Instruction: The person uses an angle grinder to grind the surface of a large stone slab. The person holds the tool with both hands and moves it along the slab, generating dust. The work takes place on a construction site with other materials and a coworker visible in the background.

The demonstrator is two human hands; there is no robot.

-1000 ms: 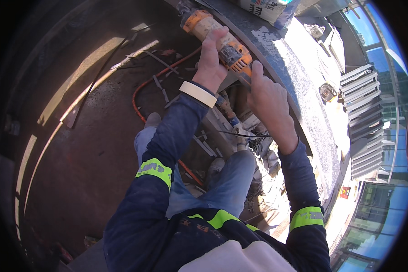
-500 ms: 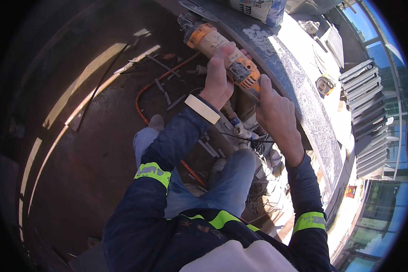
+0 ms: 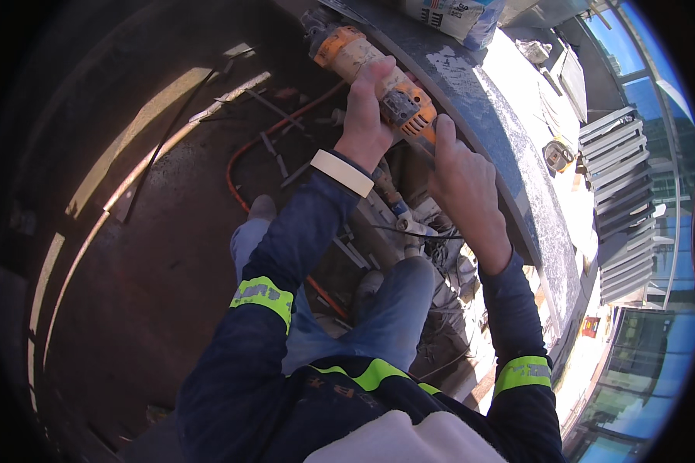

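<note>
A dusty orange and beige angle grinder (image 3: pixel 355 59) slants across the upper middle, its head and thin disc at the far end. The disc lies close to the edge of a dark, dust-streaked stone slab (image 3: pixel 510 143); whether it touches cannot be told. My left hand (image 3: pixel 365 116) is wrapped round the grinder's body, thumb on top. My right hand (image 3: pixel 471 189) grips its rear end, with the thumb along the orange housing and the fingers mostly hidden beneath.
An orange hose (image 3: pixel 235 166) curves over the brown floor among cut strips. White pipe fittings (image 3: pixel 411 226) and cables lie near my knees. Beyond the slab are a bag (image 3: pixel 459 19), a tape measure (image 3: pixel 557 157) and a stack of grey slats (image 3: pixel 622 201).
Both hands and the grinder have shifted slightly up and left in view, still held the same way. The bag and tape measure appear a little farther right and lower.
</note>
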